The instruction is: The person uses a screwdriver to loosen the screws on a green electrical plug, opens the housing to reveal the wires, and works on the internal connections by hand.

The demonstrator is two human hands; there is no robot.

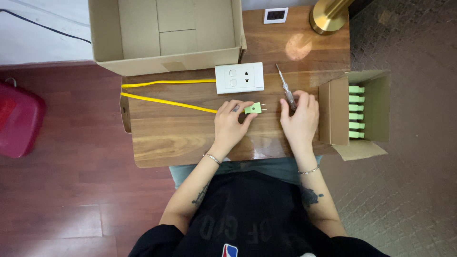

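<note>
From the head camera, the left hand [232, 124] pinches a green plug [253, 108] at the end of a yellow cable [166, 102] on the wooden table [166, 138]. The right hand [300, 116] closes around a screwdriver [286, 88], beside a small box [333, 112] of green plugs.

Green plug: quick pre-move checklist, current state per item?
1. Green plug held in left hand: ok.
2. Yellow cable joined to the plug: cannot tell, fingers cover the joint.
3. Screwdriver under right hand: ok.
4. Plug prongs unobstructed, pointing right: ok.
5. White socket plate flat on the wooden table: ok.
6. Spare green plugs in the small box: ok.
</note>
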